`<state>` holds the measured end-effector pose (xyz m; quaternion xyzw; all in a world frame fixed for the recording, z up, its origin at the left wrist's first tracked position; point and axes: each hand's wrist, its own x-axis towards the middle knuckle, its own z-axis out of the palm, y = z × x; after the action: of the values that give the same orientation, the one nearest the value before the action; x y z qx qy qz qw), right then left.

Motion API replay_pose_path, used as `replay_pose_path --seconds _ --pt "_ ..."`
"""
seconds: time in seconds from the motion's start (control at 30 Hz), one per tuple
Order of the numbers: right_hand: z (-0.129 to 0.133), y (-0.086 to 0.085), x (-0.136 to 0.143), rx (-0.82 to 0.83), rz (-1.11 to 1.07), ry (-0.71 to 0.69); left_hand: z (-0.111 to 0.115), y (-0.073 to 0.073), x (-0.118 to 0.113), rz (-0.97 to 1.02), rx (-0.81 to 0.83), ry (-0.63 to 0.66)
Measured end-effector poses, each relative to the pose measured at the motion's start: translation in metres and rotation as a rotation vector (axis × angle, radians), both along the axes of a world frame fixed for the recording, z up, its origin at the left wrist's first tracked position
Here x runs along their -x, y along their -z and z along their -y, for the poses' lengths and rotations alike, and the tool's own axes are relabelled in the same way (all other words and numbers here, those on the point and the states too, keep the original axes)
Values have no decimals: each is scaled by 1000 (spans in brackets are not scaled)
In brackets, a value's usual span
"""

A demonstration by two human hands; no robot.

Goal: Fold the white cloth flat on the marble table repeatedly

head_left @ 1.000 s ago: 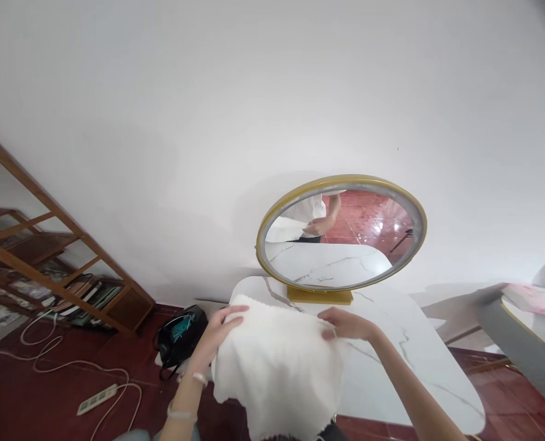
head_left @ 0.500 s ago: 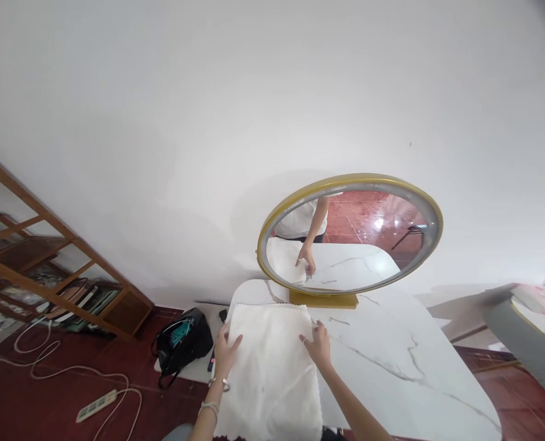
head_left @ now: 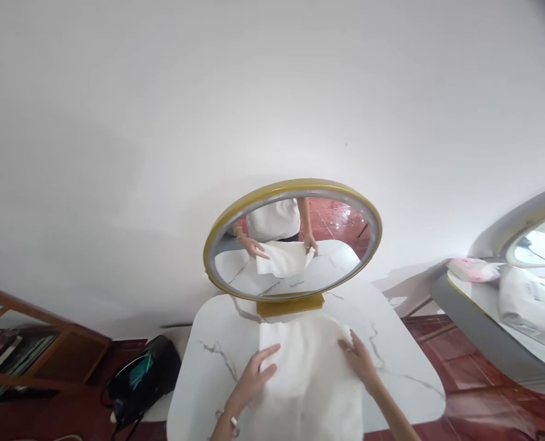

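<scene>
A white cloth (head_left: 307, 373) with a scalloped edge lies over the front middle of the marble-patterned table (head_left: 201, 367), its right part slightly lifted and blurred. At its left edge, my left hand (head_left: 255, 375) rests with thumb and forefinger apart, the fingers stretched onto the fabric. My right hand (head_left: 360, 362) pinches the upper right edge of the cloth. Just behind stands an oval gold-framed mirror (head_left: 295, 184) on a gold base (head_left: 291, 306). Its glass reflects both hands and the cloth, with the right-hand corner bunched in the fingers.
A black bag (head_left: 146, 376) sits low at the left, near a wooden shelf (head_left: 70, 355) with books. To the right is another table (head_left: 477, 327) bearing a pink-and-white packet (head_left: 473, 269), a white plastic bag (head_left: 529, 300) and a second mirror (head_left: 511, 242). Behind everything rises a white wall (head_left: 272, 92).
Both hands and the cloth have shifted rightward across the table, baring its left side. The cloth's right edge is now lifted. My view has turned right, showing the second mirror.
</scene>
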<state>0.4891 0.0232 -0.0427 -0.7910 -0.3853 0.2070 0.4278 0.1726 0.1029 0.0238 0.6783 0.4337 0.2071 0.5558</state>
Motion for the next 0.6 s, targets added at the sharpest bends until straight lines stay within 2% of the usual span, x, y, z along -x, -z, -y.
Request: replay_pose_path --seconds 0.07,0.13,0.27,0.37,0.43,0.53,0.6 --pt "8 -7 -55 10 -33 83 -1 1 -48 -4 -51 60" --pt "4 -18 -103 8 -36 105 -5 5 -96 -13 -131 93" --pt "-19 -31 -169 42 10 106 -15 15 -182 -33 -363 149" --pt "-35 -26 -197 62 30 122 -26 23 -234 -184 -552 227" --pt "-44 -19 -210 61 45 113 -34 30 -261 -291 -621 227" --pt "-55 -9 -223 56 91 127 -34 44 -286 -418 -646 87" --pt "-58 -4 -222 37 131 138 -24 55 -291 -498 -704 -20"
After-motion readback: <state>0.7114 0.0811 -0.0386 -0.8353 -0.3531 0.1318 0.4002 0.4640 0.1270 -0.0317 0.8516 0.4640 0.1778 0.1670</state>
